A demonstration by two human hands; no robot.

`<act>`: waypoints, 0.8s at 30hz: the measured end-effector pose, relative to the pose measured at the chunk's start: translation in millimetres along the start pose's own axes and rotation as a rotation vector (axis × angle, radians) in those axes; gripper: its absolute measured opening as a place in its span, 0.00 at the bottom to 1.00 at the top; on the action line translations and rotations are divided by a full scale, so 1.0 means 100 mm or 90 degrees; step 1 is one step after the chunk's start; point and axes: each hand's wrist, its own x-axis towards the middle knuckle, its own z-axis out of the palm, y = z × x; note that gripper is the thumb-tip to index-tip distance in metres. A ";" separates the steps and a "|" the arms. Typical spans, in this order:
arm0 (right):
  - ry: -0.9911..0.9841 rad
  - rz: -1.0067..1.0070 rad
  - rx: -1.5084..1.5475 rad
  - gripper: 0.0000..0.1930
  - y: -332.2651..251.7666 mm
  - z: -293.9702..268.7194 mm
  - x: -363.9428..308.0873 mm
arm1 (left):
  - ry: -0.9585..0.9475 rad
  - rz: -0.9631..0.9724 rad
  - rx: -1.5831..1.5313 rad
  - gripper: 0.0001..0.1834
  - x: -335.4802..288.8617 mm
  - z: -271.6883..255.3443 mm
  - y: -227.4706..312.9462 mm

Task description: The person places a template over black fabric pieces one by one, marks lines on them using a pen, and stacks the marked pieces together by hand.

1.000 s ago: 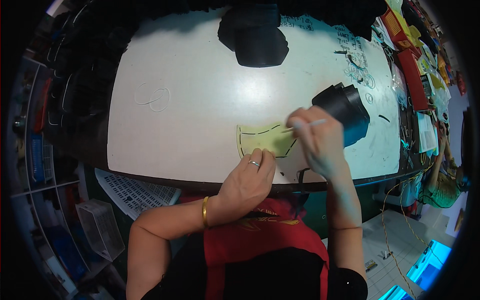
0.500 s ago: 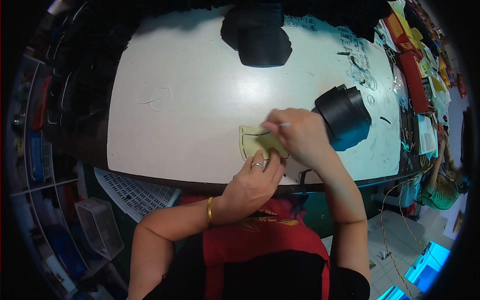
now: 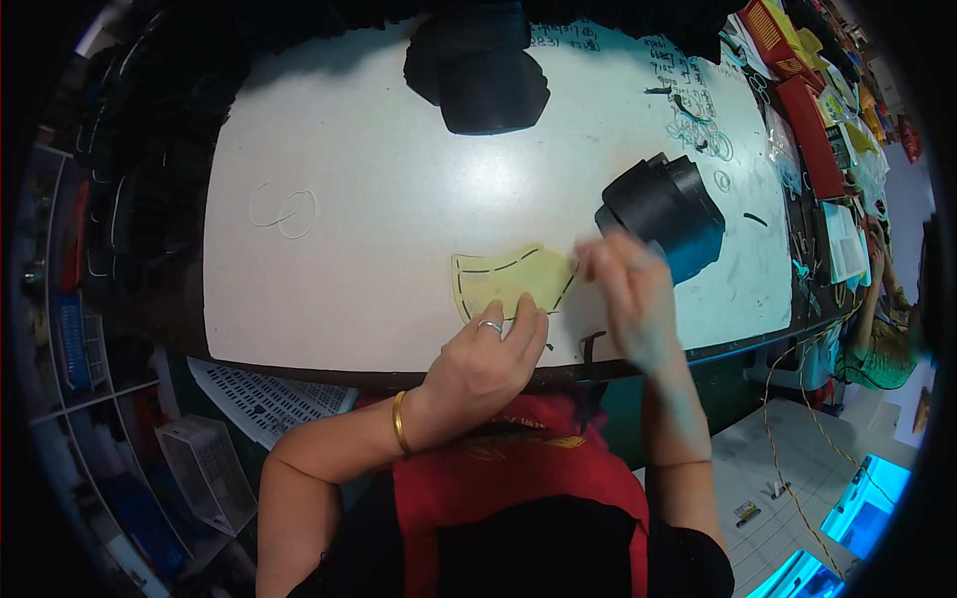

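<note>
A yellow template point(image 3: 503, 277) with dashed slots along its edges lies flat on the white tabletop in front of me. My left hand point(image 3: 488, 351), with a ring and a gold bangle, presses on its near edge with spread fingertips. My right hand point(image 3: 630, 289) is just beyond the template's right end, above the table and smeared by motion. Its fingers are pinched together; the thin pale pen-like tool seen in them earlier is hardly visible now. A stack of black curved pieces point(image 3: 673, 214) lies just beyond that hand.
More black pieces point(image 3: 493, 85) lie at the far side of the white table point(image 3: 359, 179). Loose pale loops point(image 3: 284, 211) rest at the left. Red boxes point(image 3: 812, 135) and papers line the right edge. A black strip point(image 3: 590, 347) lies at the near edge.
My right hand has moved from over the template to beyond its right end, uncovering more of it. The left hand still presses the near edge. The whole view has shifted slightly.
</note>
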 end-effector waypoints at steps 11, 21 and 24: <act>0.133 0.057 -0.154 0.09 0.33 -0.62 0.03 | 0.054 0.026 -0.092 0.18 0.52 0.23 -0.81; 0.073 0.016 -0.032 0.07 -0.02 -0.35 -0.11 | -0.047 0.041 -0.217 0.14 -0.17 -0.10 -0.52; -0.022 -0.053 -0.080 0.06 0.06 -0.04 0.00 | 0.064 -0.017 -0.251 0.14 -0.28 -0.07 -0.44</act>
